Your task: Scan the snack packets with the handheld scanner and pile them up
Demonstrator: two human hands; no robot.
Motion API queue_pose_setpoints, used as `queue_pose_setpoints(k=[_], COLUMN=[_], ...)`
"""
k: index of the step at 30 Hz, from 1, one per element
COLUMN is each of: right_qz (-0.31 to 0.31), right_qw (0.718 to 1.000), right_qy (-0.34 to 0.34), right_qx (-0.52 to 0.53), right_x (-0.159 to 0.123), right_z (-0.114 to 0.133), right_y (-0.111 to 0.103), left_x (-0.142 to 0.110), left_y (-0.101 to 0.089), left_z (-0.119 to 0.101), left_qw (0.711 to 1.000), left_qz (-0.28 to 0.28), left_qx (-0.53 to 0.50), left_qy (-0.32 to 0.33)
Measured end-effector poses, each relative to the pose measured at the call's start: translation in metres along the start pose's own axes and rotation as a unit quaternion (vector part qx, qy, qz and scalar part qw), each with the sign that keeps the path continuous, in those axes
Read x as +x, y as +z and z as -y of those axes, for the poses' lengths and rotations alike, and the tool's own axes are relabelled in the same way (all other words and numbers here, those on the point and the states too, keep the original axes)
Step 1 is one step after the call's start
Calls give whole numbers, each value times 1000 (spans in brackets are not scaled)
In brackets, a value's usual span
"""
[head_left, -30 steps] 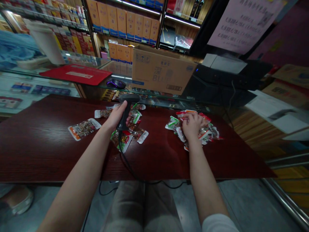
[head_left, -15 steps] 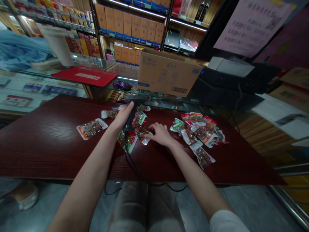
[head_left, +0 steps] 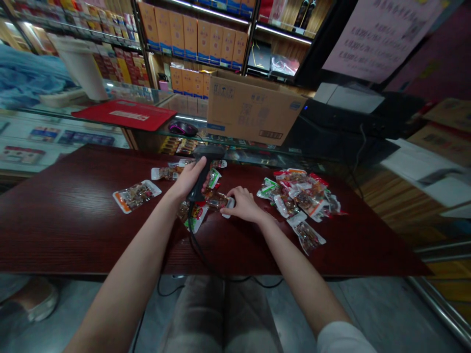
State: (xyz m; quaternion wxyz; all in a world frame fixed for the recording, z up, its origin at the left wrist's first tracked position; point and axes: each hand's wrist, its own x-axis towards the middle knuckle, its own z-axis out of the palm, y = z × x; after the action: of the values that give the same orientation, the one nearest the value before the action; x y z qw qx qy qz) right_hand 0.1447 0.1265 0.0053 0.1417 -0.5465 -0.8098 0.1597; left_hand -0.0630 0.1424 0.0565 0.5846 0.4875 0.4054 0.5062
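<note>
My left hand (head_left: 192,179) is wrapped round the handle of a black barcode scanner (head_left: 204,169), its head pointing away over the table. Thumb and fingers of my right hand (head_left: 243,203) close on the white end of a small snack packet (head_left: 218,200). Under and around the scanner lie more packets, among them a green-and-red packet (head_left: 196,216) and a clear packet with a white end (head_left: 165,172). Farther left, a packet with an orange edge (head_left: 137,196) lies flat by itself. The scanner partly hides several packets.
A heap of snack packets (head_left: 301,193) lies right of my right hand on the dark wooden table (head_left: 66,215). The scanner's cable (head_left: 200,252) runs off the front edge. Behind, a glass counter carries a cardboard box (head_left: 253,110), a mouse (head_left: 183,128) and a red mat (head_left: 127,115).
My right thumb and fingers have closed onto the end of the snack packet. The scanner's head has tilted slightly in my left hand. The whole view has shifted a little.
</note>
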Motion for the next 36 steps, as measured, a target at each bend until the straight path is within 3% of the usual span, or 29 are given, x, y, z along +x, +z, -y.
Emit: queue_pose_setpoints(k=[4, 9, 12, 16, 20, 36], right_qz=[-58, -293, -352, -351, -336, -302], right_qw=[992, 927, 907, 916, 927, 937], right_qy=[13, 79, 81, 60, 34, 10], right_qx=[108, 219, 216, 183, 164, 174], right_x=[1, 1, -1, -3, -6, -7], right_z=[-21, -72, -85, -79, -68, -58], right_y=[-10, -37, -48, -51, -49, -49], left_x=[-3, -11, -17, -22, -25, -28], left_y=[5, 20, 31, 44, 52, 58], left_z=[-1, -5, -2, 6, 12, 14], left_qw=[1000, 999, 998, 994, 993, 989], left_qz=[-1, 27, 60, 101, 101, 131], left_qx=[2, 12, 21, 32, 50, 62], left_qy=[-16, -33, -26, -35, -37, -36])
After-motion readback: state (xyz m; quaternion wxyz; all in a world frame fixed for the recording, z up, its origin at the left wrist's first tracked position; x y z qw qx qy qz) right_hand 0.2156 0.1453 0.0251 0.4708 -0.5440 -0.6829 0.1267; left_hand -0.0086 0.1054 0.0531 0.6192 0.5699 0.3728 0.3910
